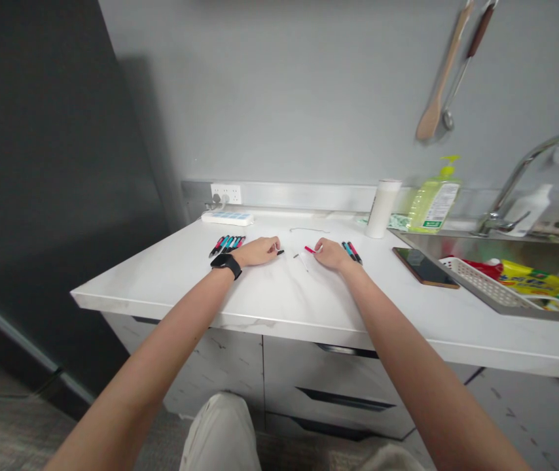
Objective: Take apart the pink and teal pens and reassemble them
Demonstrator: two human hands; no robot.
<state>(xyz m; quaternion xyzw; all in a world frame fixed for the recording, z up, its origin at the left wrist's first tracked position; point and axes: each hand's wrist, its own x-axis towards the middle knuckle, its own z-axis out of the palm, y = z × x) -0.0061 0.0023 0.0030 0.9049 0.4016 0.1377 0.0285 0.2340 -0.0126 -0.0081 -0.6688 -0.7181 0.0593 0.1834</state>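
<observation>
Both my hands rest on a white countertop (284,294). My left hand (260,250), with a black watch on the wrist, is curled, and a small black pen part (280,252) lies at its fingertips. My right hand (331,254) is curled too, pinching a red pen piece (309,249). Between the hands lie a thin pen refill and a tiny spring (301,260). A bunch of several teal, red and black pens (228,244) lies left of my left hand. Two more pens (352,252) lie just right of my right hand.
A white power strip (227,217) sits by the back wall. A white cylinder (382,208), a green soap bottle (435,199) and a phone (425,266) stand right of the pens. Further right, a sink with a white basket (486,285) and packets. Utensils hang on the wall.
</observation>
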